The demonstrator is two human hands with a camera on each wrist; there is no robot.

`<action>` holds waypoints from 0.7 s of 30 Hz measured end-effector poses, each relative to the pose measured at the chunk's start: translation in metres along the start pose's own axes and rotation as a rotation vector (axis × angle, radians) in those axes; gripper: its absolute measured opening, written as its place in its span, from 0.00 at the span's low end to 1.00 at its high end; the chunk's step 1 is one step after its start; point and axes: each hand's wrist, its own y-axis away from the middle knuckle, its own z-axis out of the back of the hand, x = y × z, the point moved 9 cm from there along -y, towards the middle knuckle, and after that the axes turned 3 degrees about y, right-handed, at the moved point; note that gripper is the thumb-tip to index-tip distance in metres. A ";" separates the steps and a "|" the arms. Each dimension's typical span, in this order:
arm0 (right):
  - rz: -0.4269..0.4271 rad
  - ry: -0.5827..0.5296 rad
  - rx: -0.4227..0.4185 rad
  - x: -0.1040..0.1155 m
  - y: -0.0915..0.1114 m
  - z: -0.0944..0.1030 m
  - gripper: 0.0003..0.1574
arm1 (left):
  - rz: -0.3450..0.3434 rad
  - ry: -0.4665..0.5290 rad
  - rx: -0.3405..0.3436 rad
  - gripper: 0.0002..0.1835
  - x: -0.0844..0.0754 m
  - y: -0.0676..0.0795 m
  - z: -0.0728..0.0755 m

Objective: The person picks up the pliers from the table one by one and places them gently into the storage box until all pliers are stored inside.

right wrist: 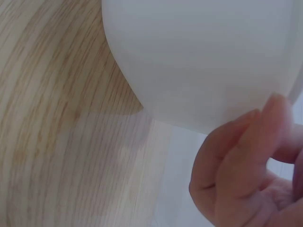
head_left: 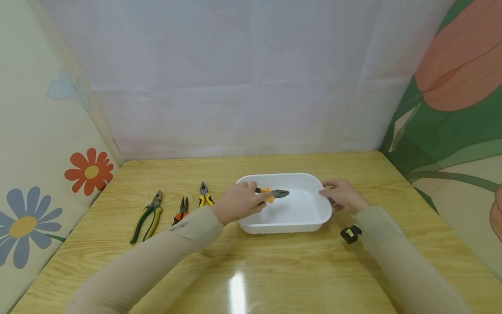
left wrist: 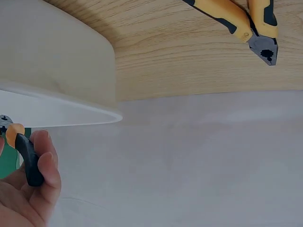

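Note:
A white plastic tub [head_left: 290, 228] stands on the wooden table. My left hand [head_left: 237, 203] reaches over its left side and grips combination pliers [head_left: 280, 193] by their orange and black handles. The pliers' jaws point right, above the tub's floor. In the left wrist view the fingers curl around a black handle end [left wrist: 29, 161], while most of the tool is cut off by the frame. At the tub's right end, my right hand [head_left: 345, 196] pinches the rim, its fingers bent against the outer wall [right wrist: 199, 61] in the right wrist view.
Left of the tub lie green-and-yellow pliers [head_left: 147, 222], red-and-black needle-nose pliers [head_left: 182, 213], partly behind the left sleeve, and yellow-and-black pliers [head_left: 204, 197]. A small black object with a yellow-green patch [head_left: 350, 234] shows beside the right sleeve. A pale cloth backdrop [head_left: 251, 87] rises behind the table.

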 end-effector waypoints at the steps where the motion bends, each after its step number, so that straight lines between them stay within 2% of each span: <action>1: 0.000 0.000 -0.001 0.001 0.001 0.000 0.31 | -0.011 -0.002 -0.008 0.13 -0.001 -0.002 0.000; 6: -0.001 -0.004 -0.005 0.002 0.002 0.000 0.31 | -0.058 -0.028 -0.015 0.12 -0.008 -0.010 -0.001; 15: -0.026 0.011 -0.015 -0.001 -0.001 0.000 0.31 | -0.079 -0.036 -0.028 0.10 -0.013 -0.020 -0.003; 21: -0.031 0.021 -0.015 -0.002 -0.001 0.000 0.31 | -0.085 -0.005 0.050 0.11 -0.016 -0.029 -0.013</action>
